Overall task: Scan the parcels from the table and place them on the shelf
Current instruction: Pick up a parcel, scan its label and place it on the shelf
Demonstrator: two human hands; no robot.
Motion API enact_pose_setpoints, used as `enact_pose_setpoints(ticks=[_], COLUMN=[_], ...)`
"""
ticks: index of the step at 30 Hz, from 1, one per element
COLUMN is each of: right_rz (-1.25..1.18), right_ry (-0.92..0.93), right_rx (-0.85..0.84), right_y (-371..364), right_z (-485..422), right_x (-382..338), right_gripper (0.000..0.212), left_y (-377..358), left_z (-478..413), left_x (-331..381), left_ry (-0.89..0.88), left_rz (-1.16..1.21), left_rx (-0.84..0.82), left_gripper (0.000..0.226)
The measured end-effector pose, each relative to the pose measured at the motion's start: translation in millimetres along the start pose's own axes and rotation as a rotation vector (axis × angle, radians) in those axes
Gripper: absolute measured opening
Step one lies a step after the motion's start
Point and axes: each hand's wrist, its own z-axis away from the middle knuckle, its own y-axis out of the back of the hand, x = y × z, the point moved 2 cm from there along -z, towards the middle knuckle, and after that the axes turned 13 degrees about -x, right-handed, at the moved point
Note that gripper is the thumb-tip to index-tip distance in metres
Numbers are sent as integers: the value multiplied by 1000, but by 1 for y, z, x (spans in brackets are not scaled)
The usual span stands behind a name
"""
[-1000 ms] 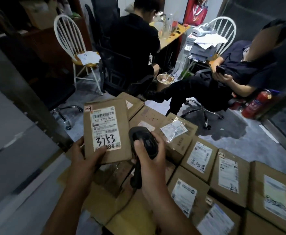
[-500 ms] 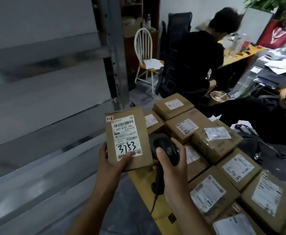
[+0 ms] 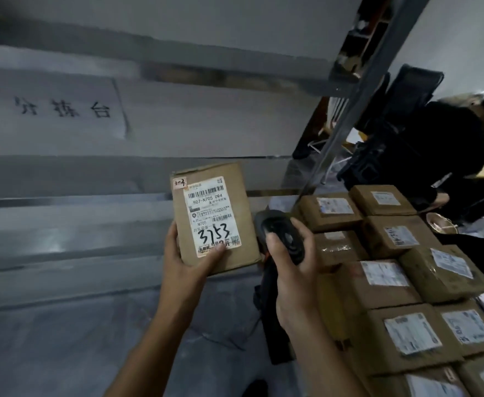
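1. Left grip (image 3: 183, 265) pinches the flat brown cardboard parcel with white "3753" label (image 3: 215, 219) by its lower corner, upright before the grey metal shelf (image 3: 91, 213).
2. Right grip (image 3: 292, 270) wraps the black handheld scanner (image 3: 280, 236), just beside it.
3. Danger: that corner-only hold could let it tip while reaching.
4. Scanner's window faces away; shelf blurred.

My head camera looks forward and down, close over my left hand (image 3: 185, 269) and right hand (image 3: 293, 275), facing the grey shelf (image 3: 77, 230) at 10 o'clock, with stacked parcels (image 3: 389, 285) at 4 o'clock.
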Motion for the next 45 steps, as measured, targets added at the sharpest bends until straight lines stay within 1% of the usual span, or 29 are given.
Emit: enact_pose_setpoints(ticks=[5,9,13,16,19,21,25,30,32,36,39,45], right_rz=[39,46,34,24,17,-8,-76,-92,-90,-106,-131,-203], right_ry=[3,28,97,146,199,247,293,305,298,294,271,228], right_rx=[-93,-109,-157,-187,-217,-235,-305,-362,-389,-403,-393,-413], right_y=[-41,-64,-77,-78,-74,-67,-50,-38,-34,-24,-16,0], right_z=[40,62,64,58,56,57,62,60,59,59,59,56], right_x=[9,4,-15,-40,-75,-98,-137,-167,-175,-178,-175,-175], right_gripper=[58,60,57,59,56,52,54,57,61,55,56,55], left_y=[51,70,73,71,64,56,38,21,14,2,1,-6], left_z=[44,66,70,62,52,42,25,1,-6,-14,-18,-17], left_x=[4,15,40,61,88,107,140,169,179,187,183,170], left_ry=[6,1,-87,-163,-225,-285,-410,-482,-498,-533,-525,-516], left_rz=[38,72,60,23,-9,-84,-249,-339,-390,-515,-559,-551], left_rx=[72,112,128,141,120,113,119,80,82,120,149,177], left_gripper=[95,99,86,94,102,101,100,101,101,98,99,98])
